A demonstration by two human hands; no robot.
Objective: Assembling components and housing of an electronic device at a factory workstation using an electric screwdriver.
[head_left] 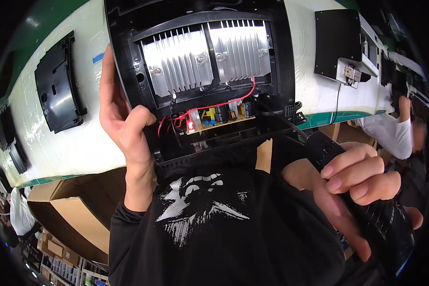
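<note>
A black plastic housing [282,57] stands tilted before me, its inside facing up to view. Within it sit two silver finned heat sinks [178,62], red wires [219,103] and a narrow circuit board [221,125] carrying small components. My left hand [128,119] grips the housing's left side, thumb on the front edge and fingers behind. In my right hand [362,176] is a black electric screwdriver [324,148]. Its thin bit [298,131] points into the lower right corner of the housing; the tip is hard to make out.
On the film-covered table [114,157], a curved black panel [59,86] lies to the left. A black and white boxy unit [341,45] stands at the right, a cable hanging from it. Below the table edge is an open cardboard box [76,214]. Another person's sleeve [391,136] shows far right.
</note>
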